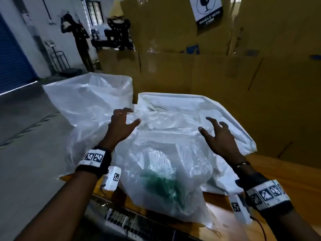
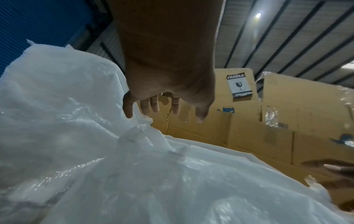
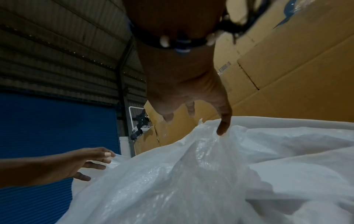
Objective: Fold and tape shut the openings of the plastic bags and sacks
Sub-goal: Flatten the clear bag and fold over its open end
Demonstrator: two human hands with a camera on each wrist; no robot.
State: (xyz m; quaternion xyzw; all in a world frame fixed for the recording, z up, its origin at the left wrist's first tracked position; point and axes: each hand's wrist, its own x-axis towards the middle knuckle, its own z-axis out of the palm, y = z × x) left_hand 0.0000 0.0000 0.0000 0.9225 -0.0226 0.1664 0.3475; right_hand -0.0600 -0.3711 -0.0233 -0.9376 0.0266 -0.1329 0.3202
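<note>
Left hand: the left hand [image 1: 121,125] is seen spread over the near plastic bag [image 1: 166,164], fingers apart and lightly bent, nothing held; whether the fingertips [image 2: 128,112] touch the film cannot be told from the head view, though in the left wrist view the outermost finger appears to lie against a raised fold.

Right hand: the right hand [image 1: 220,136] is likewise splayed, with nothing gripped; in the right wrist view one fingertip [image 3: 222,128] is seen touching a peak of the crumpled film.

Near bag: the clear bag lies in front of the person, its loose top bunched between the two hands (unfolded and untaped, as far as can be seen). Something green [image 1: 161,185] is visible through the film, along with what looks like bubble wrap.

White sack: a white sack [image 1: 231,119] lies flat beneath and behind the near bag, extending to the right past the right hand.

Second bag: another clear plastic bag [image 1: 93,98] stands to the left, just beside the near one.

Support: the bags rest on a brown cardboard surface [image 1: 278,173].

Surroundings: tall cardboard boxes [image 1: 199,66] are stacked behind, one bearing a fragile label [image 1: 206,13]. A blue shutter door [image 1: 12,60] is seen at far left.

Wrists: marker-patterned bands [image 1: 93,158] are worn on both wrists.
</note>
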